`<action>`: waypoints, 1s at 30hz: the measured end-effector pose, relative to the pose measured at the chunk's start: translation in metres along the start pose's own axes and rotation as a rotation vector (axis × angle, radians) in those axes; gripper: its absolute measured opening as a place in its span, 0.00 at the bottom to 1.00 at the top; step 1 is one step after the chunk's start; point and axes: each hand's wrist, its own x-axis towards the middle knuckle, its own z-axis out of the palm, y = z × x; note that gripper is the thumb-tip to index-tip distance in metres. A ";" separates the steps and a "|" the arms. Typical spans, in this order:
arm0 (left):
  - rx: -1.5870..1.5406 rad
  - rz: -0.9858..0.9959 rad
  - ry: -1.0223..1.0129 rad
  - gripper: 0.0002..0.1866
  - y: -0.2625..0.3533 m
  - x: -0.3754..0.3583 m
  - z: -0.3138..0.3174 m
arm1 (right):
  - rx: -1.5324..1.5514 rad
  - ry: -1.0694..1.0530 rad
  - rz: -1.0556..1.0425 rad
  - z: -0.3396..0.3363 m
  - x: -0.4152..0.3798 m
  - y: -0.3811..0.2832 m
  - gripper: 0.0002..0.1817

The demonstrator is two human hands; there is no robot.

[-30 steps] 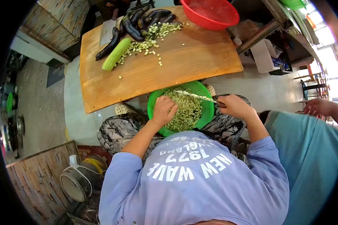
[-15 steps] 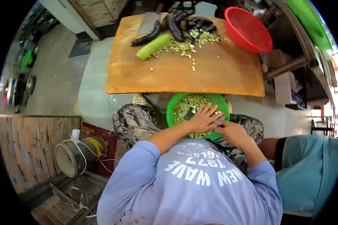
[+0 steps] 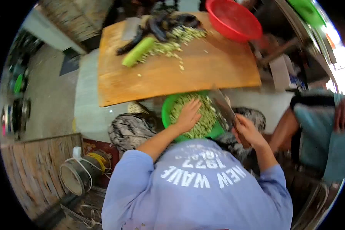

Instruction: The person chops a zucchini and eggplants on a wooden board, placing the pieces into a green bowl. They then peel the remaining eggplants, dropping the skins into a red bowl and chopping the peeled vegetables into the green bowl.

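Chopped green pieces (image 3: pixel 206 122) in a green bowl (image 3: pixel 166 111) are partly covered by the left hand (image 3: pixel 188 116), laid flat; beside the right rim, a cleaver (image 3: pixel 223 105) is gripped in the closed right hand (image 3: pixel 248 131).

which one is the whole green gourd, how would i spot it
Find the big wooden board in front of the person, then look toward its far left part. The gourd lies there at a slant, between a dark eggplant and the chopped bits. It is the only long, pale green piece among the dark ones.
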 end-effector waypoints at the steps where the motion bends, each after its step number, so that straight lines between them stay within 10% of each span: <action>1: 0.009 0.113 -0.015 0.40 0.035 0.009 -0.009 | 0.112 0.050 0.013 0.007 0.001 -0.003 0.17; 8: 0.108 0.534 -0.166 0.51 0.107 0.036 0.003 | 0.575 0.018 0.064 0.007 -0.006 -0.003 0.14; 18: 0.488 -0.040 -0.165 0.32 0.010 0.010 -0.002 | 0.643 0.012 0.104 -0.021 -0.063 0.001 0.28; 23: 0.321 0.117 0.004 0.14 0.016 0.009 -0.029 | 0.264 0.179 -0.323 -0.025 -0.033 -0.021 0.29; 30: 0.524 -0.037 0.480 0.24 -0.020 0.069 -0.143 | -1.159 0.714 -0.707 -0.086 0.117 0.003 0.30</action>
